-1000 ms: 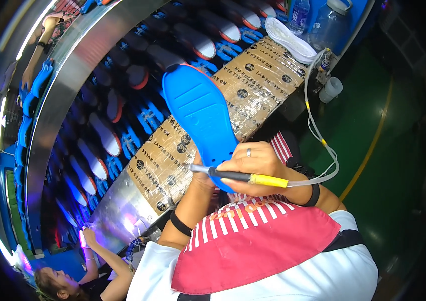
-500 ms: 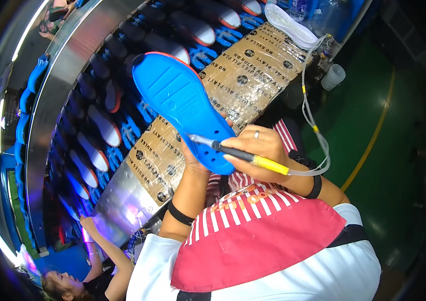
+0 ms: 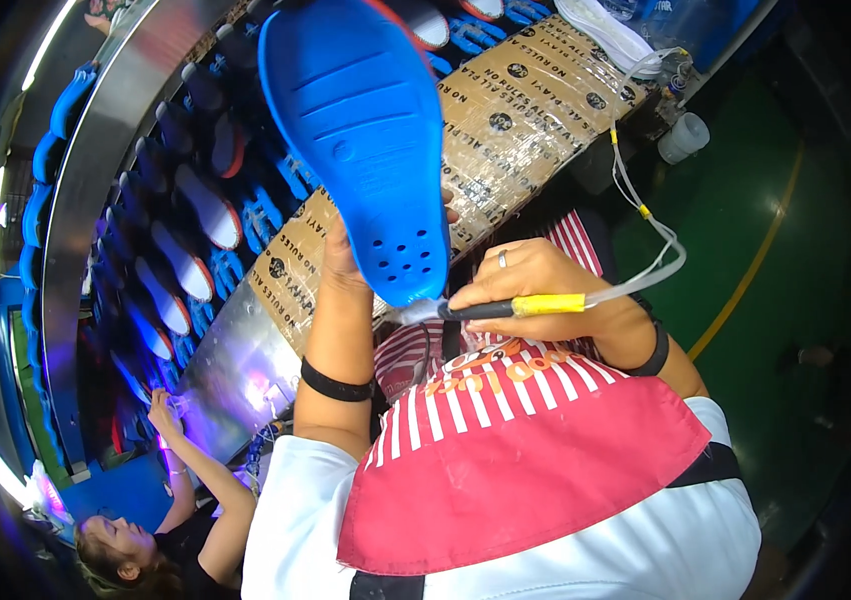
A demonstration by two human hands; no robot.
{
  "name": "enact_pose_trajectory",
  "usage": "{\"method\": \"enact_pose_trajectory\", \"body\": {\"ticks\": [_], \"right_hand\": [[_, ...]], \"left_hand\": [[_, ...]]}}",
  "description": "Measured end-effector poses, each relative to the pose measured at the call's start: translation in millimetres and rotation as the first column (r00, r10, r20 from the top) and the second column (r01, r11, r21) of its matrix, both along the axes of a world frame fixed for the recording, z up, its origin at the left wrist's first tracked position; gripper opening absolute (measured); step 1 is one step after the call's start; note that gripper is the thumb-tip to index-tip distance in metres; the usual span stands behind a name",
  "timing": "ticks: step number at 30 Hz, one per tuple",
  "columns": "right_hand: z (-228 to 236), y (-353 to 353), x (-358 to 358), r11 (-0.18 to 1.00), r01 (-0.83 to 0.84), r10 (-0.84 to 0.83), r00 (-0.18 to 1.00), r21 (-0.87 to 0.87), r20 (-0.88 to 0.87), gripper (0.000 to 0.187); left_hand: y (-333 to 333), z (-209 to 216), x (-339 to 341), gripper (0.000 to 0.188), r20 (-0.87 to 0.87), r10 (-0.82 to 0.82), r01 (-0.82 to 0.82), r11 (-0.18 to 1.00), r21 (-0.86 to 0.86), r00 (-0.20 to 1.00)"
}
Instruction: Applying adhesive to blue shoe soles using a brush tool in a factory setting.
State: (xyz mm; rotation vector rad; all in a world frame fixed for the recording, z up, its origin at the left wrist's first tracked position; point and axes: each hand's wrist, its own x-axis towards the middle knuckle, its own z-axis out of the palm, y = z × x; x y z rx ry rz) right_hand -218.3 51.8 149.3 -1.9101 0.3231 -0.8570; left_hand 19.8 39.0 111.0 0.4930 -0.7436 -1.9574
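My left hand (image 3: 342, 258) grips a blue shoe sole (image 3: 370, 140) from behind, its fingers mostly hidden. The sole is tilted up with its toe away from me; grooves cross its front, and several small holes dot its heel. Closed round a brush (image 3: 490, 308) with a black and yellow handle, my right hand (image 3: 543, 285) keeps the pale bristles at the heel end's edge. A thin clear tube (image 3: 660, 265) runs from the handle to a fitting at the table's far right.
Cardboard under clear wrap (image 3: 535, 120) covers the bench. A rack of soles (image 3: 185, 260) on blue supports lies at left, beside a metal rail (image 3: 95, 150). At lower left a co-worker (image 3: 195, 510) reaches toward it. A white cup (image 3: 683, 138) hangs at the bench's right end.
The sole has come closer and turned more upright. My brush has moved from the middle of the sole down to its heel edge.
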Motion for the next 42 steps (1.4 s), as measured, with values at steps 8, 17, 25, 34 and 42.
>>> {"method": "enact_pose_trajectory", "body": {"ticks": [8,17,25,34,42], "right_hand": [[-9.3,1.4,7.7,0.997,0.048,-0.045,0.998,-0.057,0.045,0.021],[-4.0,4.0,17.9,0.996,0.029,-0.025,0.999,-0.083,0.045,0.021],[-2.3,6.9,17.4,0.999,-0.018,0.019,1.000,-0.035,0.023,0.022],[-2.4,5.3,11.7,0.985,-0.168,0.165,0.981,-0.023,-0.097,0.021],[-5.7,5.5,7.5,0.994,-0.108,0.105,0.985,-0.010,-0.138,0.022]], "left_hand": [[-14.9,17.1,18.8,0.062,0.371,-0.155,0.080,0.974,0.211,0.915],[-26.1,40.4,4.3,0.044,0.524,-0.509,0.324,0.854,0.407,0.683],[-30.5,44.7,11.0,0.046,0.619,-0.636,0.325,0.770,0.550,0.461],[-30.1,45.7,30.8,0.051,0.673,-0.676,0.426,0.726,0.540,0.299],[-22.0,58.0,45.9,0.051,0.728,-0.635,0.347,0.764,0.544,0.258]]}}
